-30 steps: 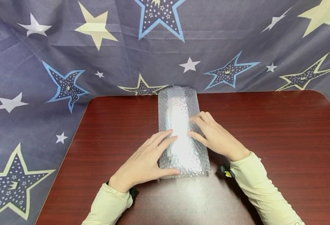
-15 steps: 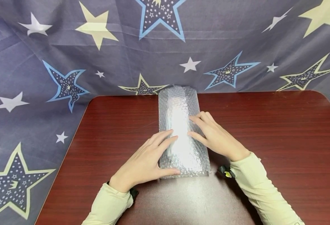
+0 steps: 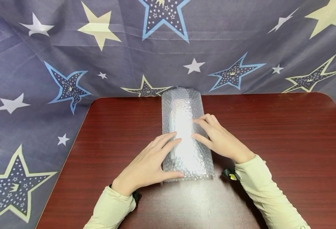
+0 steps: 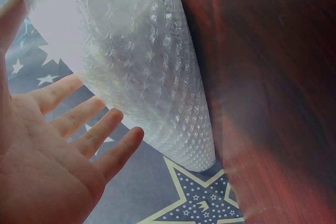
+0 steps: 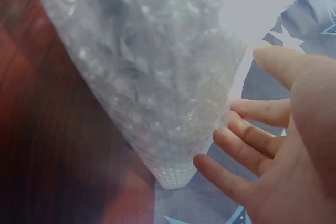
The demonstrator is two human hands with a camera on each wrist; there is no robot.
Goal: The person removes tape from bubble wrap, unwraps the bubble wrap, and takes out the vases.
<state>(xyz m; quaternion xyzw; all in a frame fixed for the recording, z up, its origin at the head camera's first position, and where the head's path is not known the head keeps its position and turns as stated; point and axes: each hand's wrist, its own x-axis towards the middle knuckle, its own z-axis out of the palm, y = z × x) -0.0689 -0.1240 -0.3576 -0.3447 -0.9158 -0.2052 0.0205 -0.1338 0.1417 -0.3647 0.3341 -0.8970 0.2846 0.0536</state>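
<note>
A sheet of clear bubble wrap [image 3: 182, 95], folded or shaped like a long pouch, lies lengthwise on the table. Strong glare whitens its middle, so whatever may be inside is hard to make out. My left hand [image 3: 148, 162] rests on its left side, fingers spread and thumb near the front edge. On the right side, the fingertips of my right hand [image 3: 220, 138] touch the wrap. Both wrist views show extended fingers along the edge of the bubble wrap [image 4: 147, 72]; neither the left palm [image 4: 47, 161] nor the right palm [image 5: 299, 156] encloses anything.
The dark red wooden table [image 3: 122, 117] reaches back to a grey-blue curtain [image 3: 162, 63] printed with stars. The wrap's far end meets the curtain at the table's back edge. A black strap with a yellow spot [image 3: 231, 175] hangs by the right wrist.
</note>
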